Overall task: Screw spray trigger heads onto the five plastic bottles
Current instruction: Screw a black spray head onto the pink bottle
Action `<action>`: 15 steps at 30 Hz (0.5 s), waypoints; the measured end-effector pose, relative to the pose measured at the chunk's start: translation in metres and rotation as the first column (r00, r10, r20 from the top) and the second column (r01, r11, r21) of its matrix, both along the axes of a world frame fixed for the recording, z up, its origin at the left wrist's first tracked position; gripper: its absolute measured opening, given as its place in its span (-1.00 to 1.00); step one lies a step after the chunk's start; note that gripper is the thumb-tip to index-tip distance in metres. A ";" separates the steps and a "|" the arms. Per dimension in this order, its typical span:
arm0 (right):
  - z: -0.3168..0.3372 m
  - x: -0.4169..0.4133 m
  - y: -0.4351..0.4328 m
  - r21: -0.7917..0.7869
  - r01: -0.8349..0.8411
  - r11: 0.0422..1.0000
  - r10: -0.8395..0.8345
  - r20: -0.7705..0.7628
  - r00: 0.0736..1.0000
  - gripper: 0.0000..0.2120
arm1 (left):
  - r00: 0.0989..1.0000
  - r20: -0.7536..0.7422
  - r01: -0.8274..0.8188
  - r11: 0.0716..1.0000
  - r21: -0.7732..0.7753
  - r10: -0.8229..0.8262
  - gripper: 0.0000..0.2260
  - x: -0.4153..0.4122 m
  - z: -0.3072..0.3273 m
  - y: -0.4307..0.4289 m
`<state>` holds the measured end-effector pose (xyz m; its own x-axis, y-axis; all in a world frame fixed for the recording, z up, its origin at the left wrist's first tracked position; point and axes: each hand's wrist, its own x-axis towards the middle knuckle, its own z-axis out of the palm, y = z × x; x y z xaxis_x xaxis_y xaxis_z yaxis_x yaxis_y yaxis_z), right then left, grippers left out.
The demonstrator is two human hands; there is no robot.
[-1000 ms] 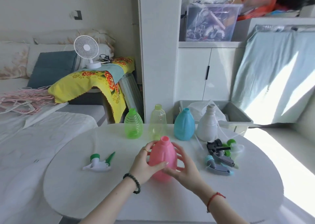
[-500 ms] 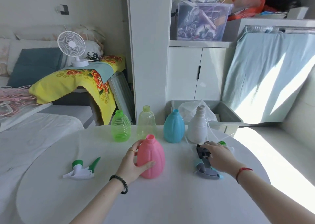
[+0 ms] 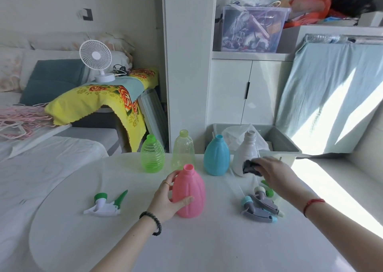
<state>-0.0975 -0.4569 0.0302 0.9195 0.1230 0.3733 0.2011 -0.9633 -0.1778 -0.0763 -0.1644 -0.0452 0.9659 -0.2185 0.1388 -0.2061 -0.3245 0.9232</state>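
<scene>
A pink bottle (image 3: 189, 193) stands upright on the white round table (image 3: 186, 240), and my left hand (image 3: 167, 199) grips its left side. My right hand (image 3: 273, 174) holds a black trigger head (image 3: 249, 167) lifted above the table, in front of the white bottle (image 3: 244, 155). Behind stand a green ribbed bottle (image 3: 152, 154), a clear yellowish bottle (image 3: 183, 149) and a blue bottle (image 3: 216, 156), all open-necked. Grey and blue trigger heads (image 3: 260, 207) lie in a pile under my right wrist. A green and white trigger head (image 3: 106, 204) lies to the left.
A grey bin (image 3: 286, 143) with a plastic bag sits just behind the table's far edge. A bed lies to the left, a white cabinet (image 3: 246, 91) behind. Sunlight falls across the table's right side.
My right hand left the pink bottle, reached to the pile of trigger heads, and has lifted the black one off the table. My left hand stays on the pink bottle.
</scene>
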 end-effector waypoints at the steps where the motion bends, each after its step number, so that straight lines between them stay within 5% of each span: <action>1: 0.018 -0.003 0.009 0.118 -0.032 0.992 0.020 0.098 0.995 -0.82 | 1.000 0.000 -0.007 1.000 0.011 0.007 -0.39 0.000 0.001 0.000; 4: 0.074 -0.007 0.040 0.495 -0.095 0.864 -0.057 0.284 0.957 -0.87 | 1.000 0.006 -0.028 0.998 0.054 0.027 -0.35 0.000 0.003 0.001; 7: 0.117 -0.002 0.070 0.763 -0.255 0.594 -0.016 0.328 0.944 -0.92 | 1.000 0.006 -0.029 0.996 0.086 0.028 -0.31 0.000 0.004 0.002; 10: 0.131 0.000 0.098 0.851 -0.320 0.417 0.034 0.337 0.941 -0.96 | 1.000 0.011 -0.026 0.995 0.092 0.025 -0.32 -0.002 0.005 0.002; 15: 0.107 0.003 0.122 0.871 -0.295 0.392 0.054 0.298 0.953 -0.95 | 1.000 0.019 -0.022 0.997 0.077 0.020 -0.36 -0.004 0.007 0.001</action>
<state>-0.0948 -0.3352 0.1374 0.8137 -0.2453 0.5270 0.4883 -0.2036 -0.8486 -0.0800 -0.1637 -0.0378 0.9679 -0.2089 0.1397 -0.2148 -0.3993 0.8913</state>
